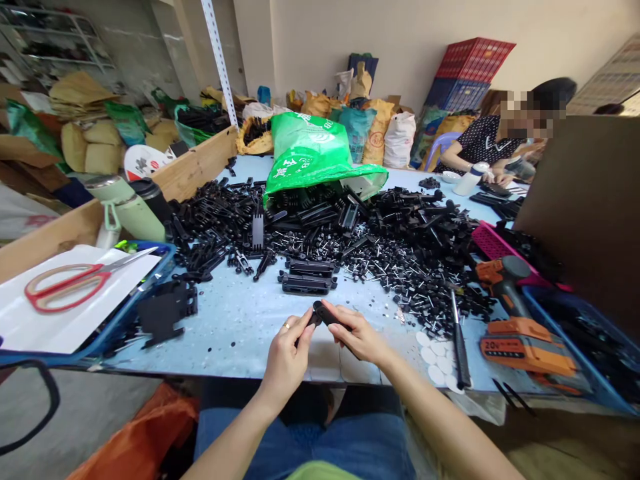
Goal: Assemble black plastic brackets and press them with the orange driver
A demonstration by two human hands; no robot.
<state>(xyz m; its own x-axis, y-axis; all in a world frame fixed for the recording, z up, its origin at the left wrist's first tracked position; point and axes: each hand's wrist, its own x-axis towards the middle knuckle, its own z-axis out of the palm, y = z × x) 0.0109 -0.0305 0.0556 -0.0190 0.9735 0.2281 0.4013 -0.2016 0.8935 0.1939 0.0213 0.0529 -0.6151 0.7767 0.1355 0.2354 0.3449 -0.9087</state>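
Close to the table's front edge, my left hand [289, 348] and my right hand [357, 333] meet over a small black plastic part [320, 312]. The fingers of both hands are closed on it, thumb against forefinger, one hand at each end. Whether it is one piece or two fitted together I cannot tell. Just beyond my hands lie black oblong plastic assemblies [309, 277], side by side. Behind them spreads a heap of loose black plastic parts [210, 220], with many small screws [370, 260] in front of it.
A green sack [310, 150] lies on the heap. On the right are a hammer [459, 347], an orange cordless drill [525, 347], white discs [435, 357] and a pink basket [493, 243]. Scissors [70, 287] and bottles [133, 207] stand left. A co-worker [493, 143] sits at the far right.
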